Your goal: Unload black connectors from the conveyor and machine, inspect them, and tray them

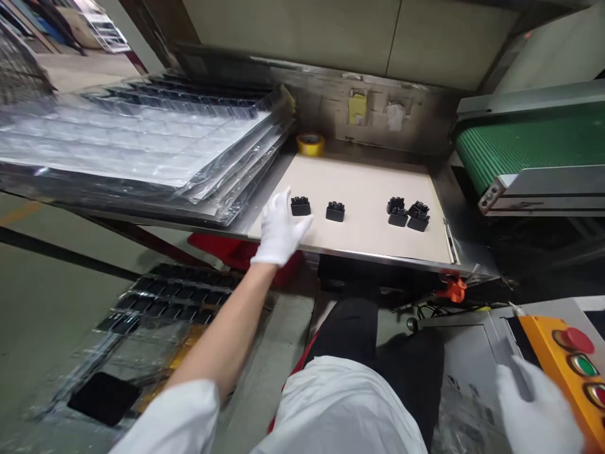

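My left hand [281, 230], in a white glove, is open with fingers and thumb apart at the left of the beige board [362, 180]. Just beside its fingers stands a small black plastic part [300, 206] with a knobbed top. A second black part [335, 212] stands a little to the right. Several more black parts [398, 217] are grouped at the board's right side. My right hand [539, 407], also gloved, is low at the right beside the orange control box and blurred by motion. A dark, smeared strip [521, 376] shows between its thumb and fingers; its kind is unclear.
Plastic-wrapped clear trays [142, 139] are stacked at left. A yellow tape roll [311, 144] sits behind the board. A green conveyor belt [534, 142] runs at right, above an orange control box [567, 359] with buttons. Trays of black parts [170, 293] lie low at left.
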`<action>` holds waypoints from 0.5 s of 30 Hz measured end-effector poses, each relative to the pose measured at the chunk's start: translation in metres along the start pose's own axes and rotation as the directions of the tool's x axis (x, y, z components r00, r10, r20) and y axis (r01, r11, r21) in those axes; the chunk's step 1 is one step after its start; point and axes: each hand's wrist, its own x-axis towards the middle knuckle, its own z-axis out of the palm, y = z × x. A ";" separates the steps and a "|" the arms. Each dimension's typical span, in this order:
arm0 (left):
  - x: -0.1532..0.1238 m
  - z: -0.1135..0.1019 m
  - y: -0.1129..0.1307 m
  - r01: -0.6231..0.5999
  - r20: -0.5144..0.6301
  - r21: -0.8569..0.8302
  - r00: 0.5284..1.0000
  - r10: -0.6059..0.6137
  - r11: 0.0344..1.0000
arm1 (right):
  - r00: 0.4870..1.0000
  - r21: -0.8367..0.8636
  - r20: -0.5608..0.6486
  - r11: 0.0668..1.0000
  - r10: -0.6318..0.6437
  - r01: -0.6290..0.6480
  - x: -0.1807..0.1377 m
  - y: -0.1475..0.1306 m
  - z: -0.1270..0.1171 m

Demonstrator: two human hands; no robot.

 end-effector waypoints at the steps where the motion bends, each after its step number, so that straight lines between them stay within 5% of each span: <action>1: 0.027 0.005 -0.010 0.000 0.085 0.025 0.996 -0.003 1.000 | 0.996 0.003 0.086 0.999 0.033 -0.033 -0.010 -0.006 0.016; 4: 0.076 0.020 -0.041 0.002 0.355 0.034 0.935 -0.014 0.999 | 0.953 0.151 0.283 0.976 0.112 -0.160 -0.020 -0.018 0.064; 6: 0.079 0.025 -0.055 -0.035 0.399 0.037 0.917 0.018 0.999 | 0.944 0.335 0.283 0.904 0.171 -0.265 -0.008 -0.025 0.089; 9: 0.061 0.022 -0.063 -0.115 0.341 0.051 0.936 0.091 0.992 | 0.957 0.497 0.171 0.819 0.233 -0.288 0.031 -0.050 0.113; 15: 0.044 0.013 -0.064 -0.161 0.349 0.007 0.925 0.148 0.987 | 0.973 0.427 -0.070 0.888 0.221 -0.171 0.093 -0.121 0.140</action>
